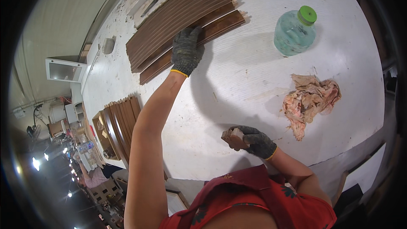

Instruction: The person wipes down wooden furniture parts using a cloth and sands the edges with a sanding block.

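Note:
Dark knit gloves with yellow cuffs cover both my hands. My left hand [187,51] reaches far out and closes over the nearest brown wooden slat [222,27], its fingers across the top and its thumb by the near edge. This slat lies slightly apart from a row of similar slats [178,10], side by side with pale tenons at their ends. Close to my body, my right hand [257,143] grips a small brown block [235,138] with a paler face. The glove hides part of the block, whose exact kind I cannot make out.
On the white table [250,80], a greenish plastic bottle [294,34] with a green lid stands far right, beyond a crumpled stained cloth [311,101]. More brown slats [123,121] lie left beside a wooden box [104,135]. A small grey block [108,46] sits at the far left.

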`<state>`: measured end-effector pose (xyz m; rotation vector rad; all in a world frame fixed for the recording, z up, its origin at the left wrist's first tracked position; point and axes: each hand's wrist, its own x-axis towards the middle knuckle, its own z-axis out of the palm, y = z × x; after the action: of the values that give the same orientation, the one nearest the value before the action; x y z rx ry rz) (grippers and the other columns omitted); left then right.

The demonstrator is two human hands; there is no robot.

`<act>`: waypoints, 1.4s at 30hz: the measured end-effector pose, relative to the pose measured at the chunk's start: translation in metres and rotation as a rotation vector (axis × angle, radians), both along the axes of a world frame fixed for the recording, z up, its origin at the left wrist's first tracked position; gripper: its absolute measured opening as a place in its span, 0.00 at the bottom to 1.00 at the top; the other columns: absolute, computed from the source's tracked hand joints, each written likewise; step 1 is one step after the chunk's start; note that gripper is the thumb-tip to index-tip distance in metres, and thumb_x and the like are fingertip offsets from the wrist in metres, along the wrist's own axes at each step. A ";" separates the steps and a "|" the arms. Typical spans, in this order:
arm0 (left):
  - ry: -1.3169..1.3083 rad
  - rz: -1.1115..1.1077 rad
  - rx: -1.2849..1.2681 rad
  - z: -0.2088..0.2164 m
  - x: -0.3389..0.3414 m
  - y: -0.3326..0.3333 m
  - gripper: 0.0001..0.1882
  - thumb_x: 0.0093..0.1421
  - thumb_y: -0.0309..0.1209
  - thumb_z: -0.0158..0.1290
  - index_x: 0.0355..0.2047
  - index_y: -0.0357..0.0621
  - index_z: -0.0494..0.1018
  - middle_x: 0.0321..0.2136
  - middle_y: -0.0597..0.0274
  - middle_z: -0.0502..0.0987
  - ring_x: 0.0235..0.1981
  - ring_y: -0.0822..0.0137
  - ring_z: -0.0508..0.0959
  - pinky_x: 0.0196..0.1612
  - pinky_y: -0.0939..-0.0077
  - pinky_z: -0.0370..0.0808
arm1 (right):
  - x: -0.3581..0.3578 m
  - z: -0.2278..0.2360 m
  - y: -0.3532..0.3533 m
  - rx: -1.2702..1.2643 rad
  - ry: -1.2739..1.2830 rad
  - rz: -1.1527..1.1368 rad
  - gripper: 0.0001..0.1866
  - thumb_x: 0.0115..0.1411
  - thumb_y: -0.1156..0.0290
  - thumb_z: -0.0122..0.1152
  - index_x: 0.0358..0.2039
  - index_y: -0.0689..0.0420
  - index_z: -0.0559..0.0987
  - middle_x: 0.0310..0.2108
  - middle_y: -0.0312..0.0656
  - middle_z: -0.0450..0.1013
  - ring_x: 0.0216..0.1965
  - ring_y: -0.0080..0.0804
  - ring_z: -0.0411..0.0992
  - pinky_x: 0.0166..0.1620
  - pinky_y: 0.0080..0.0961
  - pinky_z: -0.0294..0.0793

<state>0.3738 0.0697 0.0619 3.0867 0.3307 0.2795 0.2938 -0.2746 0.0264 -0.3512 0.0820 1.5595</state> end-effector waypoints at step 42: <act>-0.527 0.187 -0.634 0.188 -0.261 -0.177 0.32 0.45 0.19 0.60 0.54 0.39 0.66 0.46 0.53 0.75 0.47 0.62 0.76 0.51 0.69 0.73 | -0.059 0.234 0.037 0.302 -1.780 -1.328 0.27 0.43 0.71 0.74 0.47 0.52 0.77 0.49 0.48 0.70 0.49 0.46 0.70 0.50 0.37 0.71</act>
<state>0.1130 -0.1074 0.2503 2.2615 0.5503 0.7917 0.2350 -0.2377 0.2604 -1.0256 -1.0671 -0.3878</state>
